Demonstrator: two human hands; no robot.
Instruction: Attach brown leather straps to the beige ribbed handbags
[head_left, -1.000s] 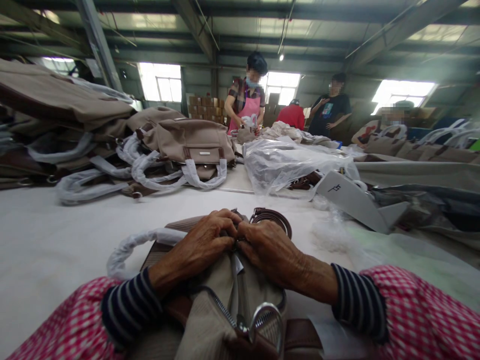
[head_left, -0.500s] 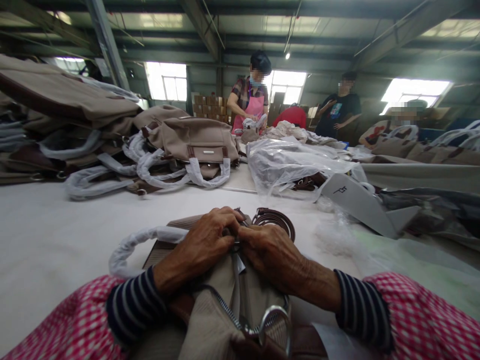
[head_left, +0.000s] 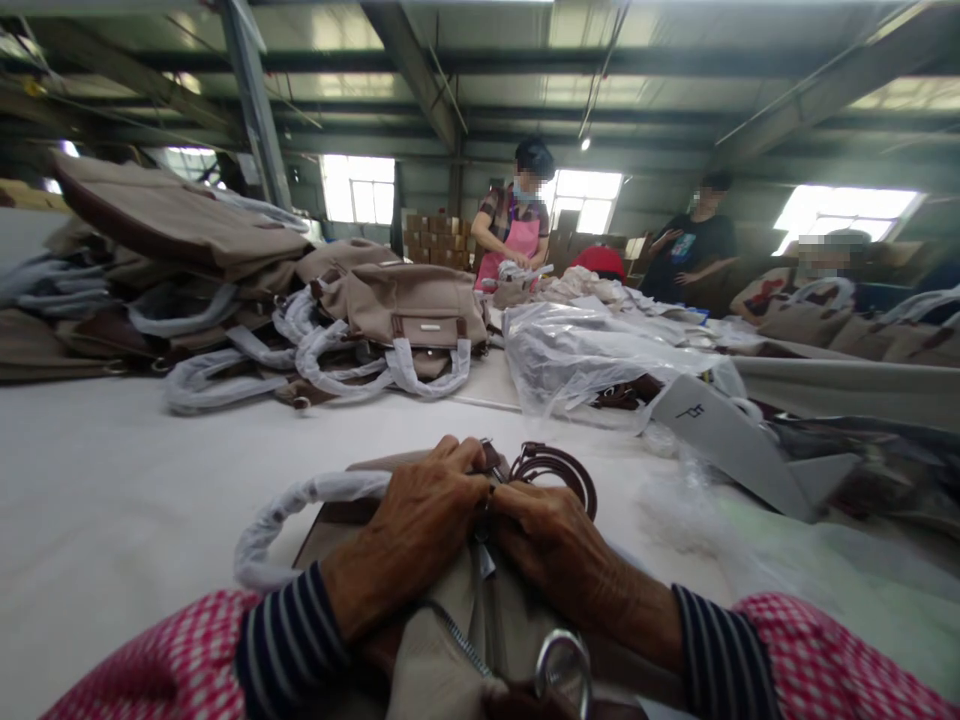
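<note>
In front of me on the white table lies a beige handbag (head_left: 442,655) with brown trim, an open zipper and a large metal ring. My left hand (head_left: 427,515) and my right hand (head_left: 559,535) meet at the bag's far end, fingers closed and pressed together. The small part pinched between them is mostly hidden by the fingers. Just below the fingertips a zipper pull (head_left: 486,560) shows. One handle (head_left: 270,530), wrapped in white, loops out on the left. A coiled brown strap (head_left: 559,475) lies beyond my right hand.
A pile of beige handbags (head_left: 420,305) with wrapped handles stands at the back left. Clear plastic bags (head_left: 577,345) and a grey-white board (head_left: 724,440) lie at the right. Several people work beyond, one in a pink apron (head_left: 517,245).
The view has tilted up slightly and turned a little left, so everything sits lower and further right. Both hands stay together at the bag's far end, with fingers slightly shifted.
</note>
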